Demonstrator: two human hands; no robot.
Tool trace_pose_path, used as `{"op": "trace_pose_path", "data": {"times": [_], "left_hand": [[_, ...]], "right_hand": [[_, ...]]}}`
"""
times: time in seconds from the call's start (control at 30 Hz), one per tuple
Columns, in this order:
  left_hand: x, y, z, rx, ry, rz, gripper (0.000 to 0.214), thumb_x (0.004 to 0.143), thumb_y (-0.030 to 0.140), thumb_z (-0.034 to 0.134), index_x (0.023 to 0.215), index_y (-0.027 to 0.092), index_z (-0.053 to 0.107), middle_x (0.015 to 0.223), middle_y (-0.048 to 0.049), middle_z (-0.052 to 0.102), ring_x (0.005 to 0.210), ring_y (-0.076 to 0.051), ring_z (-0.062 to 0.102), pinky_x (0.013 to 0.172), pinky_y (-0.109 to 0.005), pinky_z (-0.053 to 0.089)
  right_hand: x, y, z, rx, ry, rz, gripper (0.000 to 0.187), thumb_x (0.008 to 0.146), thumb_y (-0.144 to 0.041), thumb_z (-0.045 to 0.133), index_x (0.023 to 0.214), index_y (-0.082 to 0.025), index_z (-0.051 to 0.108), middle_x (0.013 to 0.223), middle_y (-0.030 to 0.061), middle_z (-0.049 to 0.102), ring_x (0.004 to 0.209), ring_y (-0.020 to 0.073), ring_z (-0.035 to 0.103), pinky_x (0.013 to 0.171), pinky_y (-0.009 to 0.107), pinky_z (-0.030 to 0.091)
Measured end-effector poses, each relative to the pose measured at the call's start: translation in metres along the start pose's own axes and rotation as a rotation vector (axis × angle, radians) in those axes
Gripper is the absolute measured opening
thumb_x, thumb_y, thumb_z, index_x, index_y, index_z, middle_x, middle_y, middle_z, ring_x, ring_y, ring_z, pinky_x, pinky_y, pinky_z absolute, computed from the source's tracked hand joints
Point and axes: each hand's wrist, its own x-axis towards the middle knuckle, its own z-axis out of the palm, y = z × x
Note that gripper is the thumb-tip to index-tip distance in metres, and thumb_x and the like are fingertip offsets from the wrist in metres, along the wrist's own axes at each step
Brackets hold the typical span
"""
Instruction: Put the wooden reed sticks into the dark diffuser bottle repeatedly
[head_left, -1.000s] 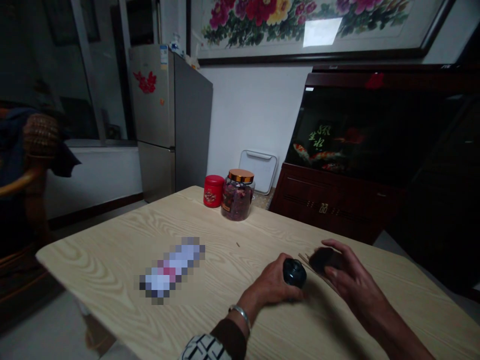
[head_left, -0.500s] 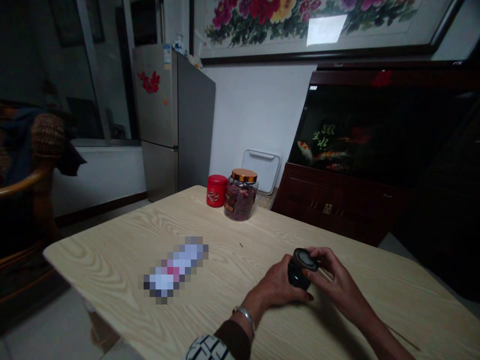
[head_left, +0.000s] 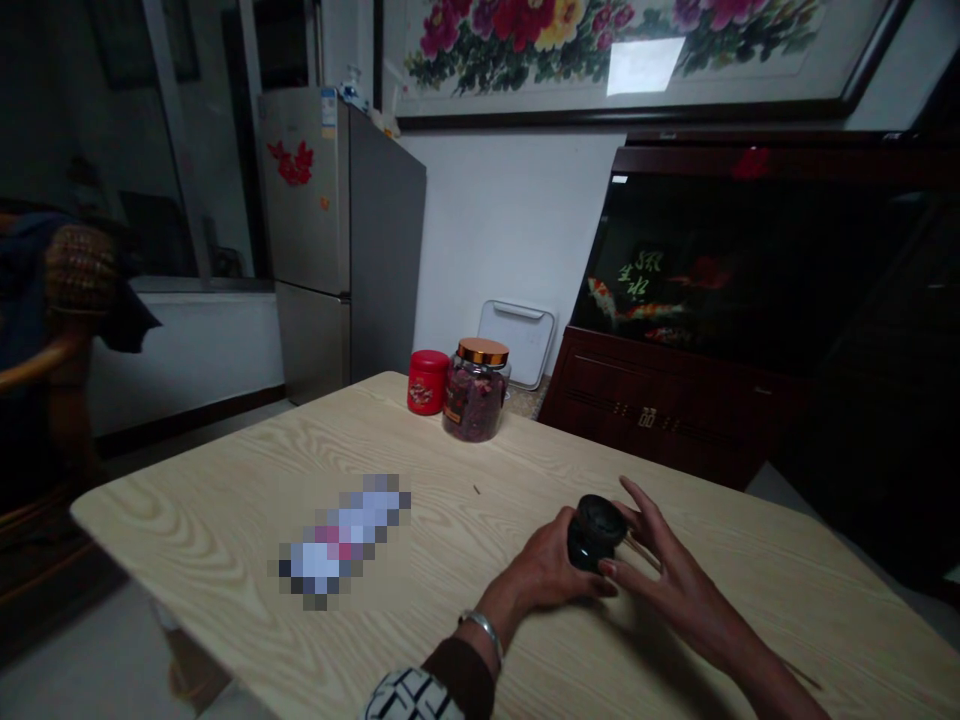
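Two bare hands in view, no gloves. Left hand (head_left: 544,565) and left forearm come in from the bottom edge of the view. Thin silver bangle (head_left: 481,630) on the left wrist, plain shiny band, sits just above the hand. Above it, a dark brown knit-looking sleeve (head_left: 457,675), cuff ending just behind the bangle. Past that, at the bottom edge, a white patch with black geometric lines, a patterned jacket sleeve (head_left: 412,695), only partly in frame. Right hand (head_left: 675,595) has long slim fingers, forearm bare down to the bottom right, nothing worn on it that can be seen. Light is dim, small details hard to make out.
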Motion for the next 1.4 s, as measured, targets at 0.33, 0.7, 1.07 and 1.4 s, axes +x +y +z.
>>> {"op": "trace_pose_path", "data": {"times": [0.33, 0.7, 1.07, 1.4], "left_hand": [[0.000, -0.002, 0.001, 0.099, 0.050, 0.002, 0.083, 0.051, 0.044, 0.092, 0.121, 0.019, 0.055, 0.108, -0.0072, 0.067, 0.097, -0.025, 0.061, 0.084, -0.035, 0.047], [0.000, 0.002, 0.002, 0.106, 0.061, 0.003, 0.081, 0.051, 0.042, 0.091, 0.120, 0.019, 0.055, 0.107, -0.0062, 0.067, 0.095, -0.024, 0.061, 0.082, -0.034, 0.048], [0.002, -0.003, 0.003, 0.109, 0.055, 0.014, 0.079, 0.055, 0.036, 0.088, 0.123, 0.019, 0.054, 0.105, -0.0053, 0.067, 0.091, -0.023, 0.062, 0.081, -0.033, 0.049], [0.000, -0.002, 0.005, 0.057, 0.028, 0.035, 0.078, 0.060, 0.036, 0.086, 0.127, 0.016, 0.053, 0.111, -0.0088, 0.066, 0.097, -0.026, 0.062, 0.084, -0.036, 0.049]], "right_hand": [[0.000, 0.003, -0.004, -0.019, 0.202, 0.089, 0.070, 0.090, -0.069, 0.036, 0.145, -0.025, 0.038, 0.134, 0.0130, 0.062, 0.122, 0.0287, 0.060, 0.097, 0.040, 0.048], [0.001, 0.006, -0.007, -0.073, 0.241, 0.021, 0.067, 0.084, -0.063, 0.055, 0.137, -0.024, 0.047, 0.130, 0.0129, 0.064, 0.122, 0.0300, 0.059, 0.100, 0.043, 0.047], [0.014, 0.024, 0.025, -0.136, 0.133, -0.082, 0.051, 0.086, -0.049, 0.060, 0.130, -0.024, 0.057, 0.134, 0.0100, 0.062, 0.126, 0.0273, 0.056, 0.110, 0.044, 0.041], [0.011, 0.026, 0.035, -0.197, 0.246, -0.083, 0.050, 0.086, -0.048, 0.059, 0.129, -0.022, 0.057, 0.131, 0.0120, 0.062, 0.124, 0.0288, 0.055, 0.108, 0.049, 0.041]]}}
